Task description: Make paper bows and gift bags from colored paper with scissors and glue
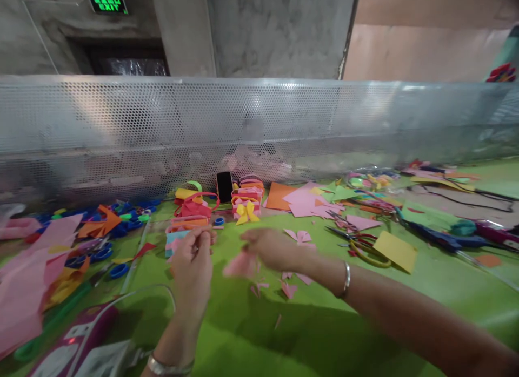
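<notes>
My left hand (195, 253) is raised over the green table with thumb and fingertips pinched together; whatever sits between them is too small to make out. Just to its right, my right hand (270, 248) is blurred by motion, its fingers closed on a pink felt-like piece (240, 264) that hangs below them. Small pink cut pieces (288, 289) lie beneath and beside the right hand, some shaped like bows or petals. Behind the left hand stands a small orange and blue bag-like item (176, 236), partly hidden. A pink one with a yellow bow (247, 213) stands farther back.
Scissors (359, 239), a yellow square sheet (395, 251) and a blue-handled tool (438, 235) lie to the right. Pink sheets (306, 201) and a phone (224, 187) are near the perforated metal panel (259, 112). At left are pink sheets, blue-handled scissors (101, 251) and a purple device (81, 334) with a cord.
</notes>
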Demonstrator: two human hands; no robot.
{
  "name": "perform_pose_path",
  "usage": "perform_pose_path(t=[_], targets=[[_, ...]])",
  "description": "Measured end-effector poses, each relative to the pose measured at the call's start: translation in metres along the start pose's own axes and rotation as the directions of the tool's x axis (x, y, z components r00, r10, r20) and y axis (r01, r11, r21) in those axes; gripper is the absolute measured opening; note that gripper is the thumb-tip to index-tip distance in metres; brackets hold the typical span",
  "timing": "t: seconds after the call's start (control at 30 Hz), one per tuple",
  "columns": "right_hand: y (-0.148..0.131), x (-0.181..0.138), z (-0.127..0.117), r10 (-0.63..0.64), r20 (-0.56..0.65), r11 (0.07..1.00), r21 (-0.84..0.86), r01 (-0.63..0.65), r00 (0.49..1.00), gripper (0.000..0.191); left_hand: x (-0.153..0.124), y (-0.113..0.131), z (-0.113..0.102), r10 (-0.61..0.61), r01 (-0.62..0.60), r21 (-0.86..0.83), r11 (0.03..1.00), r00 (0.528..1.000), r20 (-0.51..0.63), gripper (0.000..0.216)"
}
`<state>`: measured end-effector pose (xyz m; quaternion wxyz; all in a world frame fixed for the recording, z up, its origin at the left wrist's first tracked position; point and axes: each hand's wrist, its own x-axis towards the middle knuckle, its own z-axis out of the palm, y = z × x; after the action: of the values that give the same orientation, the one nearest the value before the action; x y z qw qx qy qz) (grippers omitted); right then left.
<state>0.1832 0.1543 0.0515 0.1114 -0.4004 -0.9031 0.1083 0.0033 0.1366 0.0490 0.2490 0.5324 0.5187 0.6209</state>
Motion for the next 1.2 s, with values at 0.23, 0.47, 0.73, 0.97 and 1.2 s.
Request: perform_pose_path(t=[0.23, 0.47, 0.73, 0.97, 1.2], targets=[[-0.037, -0.038, 0.03, -0.136, 0.233, 0.99, -0.007, 0.142, 0.963, 0.053, 0.004, -0.004, -0.001, -0.023, 0.021, -0.071, 0.997, 0.999, -0.028, 0.025], [-0.02, -0.138, 0.033, 0.031, 0.05, 0.999, -0.014, -0.031, 0.998, 0.05, -0.001, 0.002, 0.0, -0.056, 0.059, -0.037, 0.998, 0.996, 0.073, 0.028], [0.061, -0.242, 0.042, 0.537, -0.371, 0.731, -0.243, -0.637, 0.758, 0.046, -0.014, 0.01, 0.005, -0.079, 0.083, -0.013, 0.996, 0.981, 0.175, 0.036], [-0.044, -0.087, 0.03, 0.062, -0.057, 0.992, -0.104, -0.068, 0.996, 0.056, -0.003, -0.009, 0.006, -0.057, 0.051, 0.048, 0.998, 0.988, 0.142, 0.04], [-0.03, -0.08, 0.044, 0.117, -0.018, 0.989, -0.094, -0.118, 0.993, 0.06, -0.001, 0.002, 0.004, -0.124, 0.11, 0.099, 0.989, 0.981, 0.151, 0.043]])
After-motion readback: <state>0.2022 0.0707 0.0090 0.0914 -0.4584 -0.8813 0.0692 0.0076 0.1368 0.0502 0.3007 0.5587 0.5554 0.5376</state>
